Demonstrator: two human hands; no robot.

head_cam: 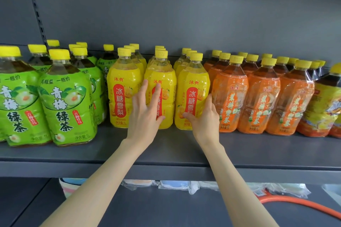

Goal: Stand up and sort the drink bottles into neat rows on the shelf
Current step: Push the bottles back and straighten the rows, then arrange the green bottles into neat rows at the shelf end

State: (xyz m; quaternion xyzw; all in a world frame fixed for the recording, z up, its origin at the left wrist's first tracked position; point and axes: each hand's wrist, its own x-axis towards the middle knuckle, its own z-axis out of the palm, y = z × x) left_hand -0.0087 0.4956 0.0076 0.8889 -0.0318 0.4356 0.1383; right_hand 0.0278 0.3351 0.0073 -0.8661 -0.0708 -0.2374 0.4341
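Observation:
Upright bottles with yellow caps stand in rows on a grey shelf [166, 155]. Green-label tea bottles [66, 97] fill the left, yellow pear-drink bottles stand in the middle, orange-label bottles [230, 97] fill the right. My left hand [145, 110] lies flat with straight, spread fingers against the front of the middle yellow bottle [167, 86]. My right hand [203, 120] is at the lower right side of the right yellow bottle [191, 81], thumb across its front and fingers up its side. A third yellow bottle [121, 88] stands just left of my left hand.
A bottle with a yellow and orange wrapper [324, 105] stands at the far right. The shelf's dark back panel [184, 14] rises behind the rows. On the lower shelf lie plastic-wrapped packs [173, 185] and an orange hose [299, 202].

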